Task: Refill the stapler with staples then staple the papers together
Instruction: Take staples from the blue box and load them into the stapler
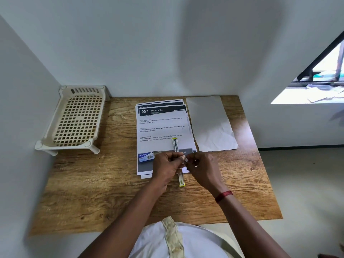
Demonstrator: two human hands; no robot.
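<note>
A stack of printed papers lies in the middle of the wooden desk. On it lies a slim yellow and metal stapler, swung open flat, its other end poking out below my hands onto the desk. A blue staple box rests on the papers' lower left, touching my left hand. My left hand and my right hand meet above the stapler's middle, and both pinch a small pale strip. It is too small to tell whether it is staples or wrapping.
A crumpled blank sheet lies right of the stack. A cream plastic lattice rack stands at the desk's back left corner. White walls close in the back and left; the desk's right edge drops to the floor.
</note>
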